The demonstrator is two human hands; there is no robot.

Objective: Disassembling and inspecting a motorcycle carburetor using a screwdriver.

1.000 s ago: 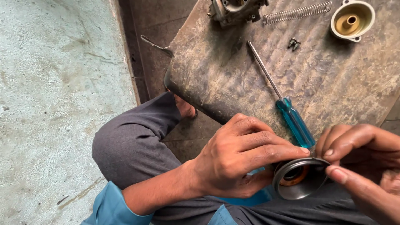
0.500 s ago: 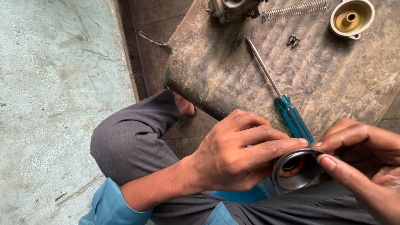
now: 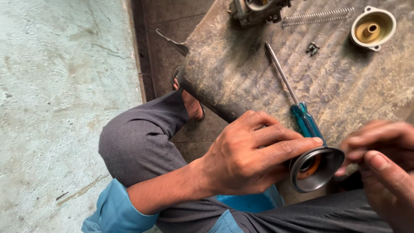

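Low in the frame, over the lap and just off the near edge of the worn, ribbed tabletop (image 3: 353,86), the left hand (image 3: 246,159) has its grip clamped round a grey metal cup (image 3: 317,168), while the right hand (image 3: 384,168) at the lower right looks blurred, its fingertips pinched together at the rim, on what I cannot tell. To work inside it well, the cup's mouth is best kept steady and tipped toward the eye. It is a round, dull, open-mouthed piece with an orange-brown ring inside, just below the blue-handled screwdriver (image 3: 302,116).

Bare left hand (image 3: 248,155) and right hand (image 3: 384,168); rolled light-blue sleeve (image 3: 116,213) at the left forearm, dark grey trousers (image 3: 138,146), dark sandal (image 3: 189,103) on one foot.
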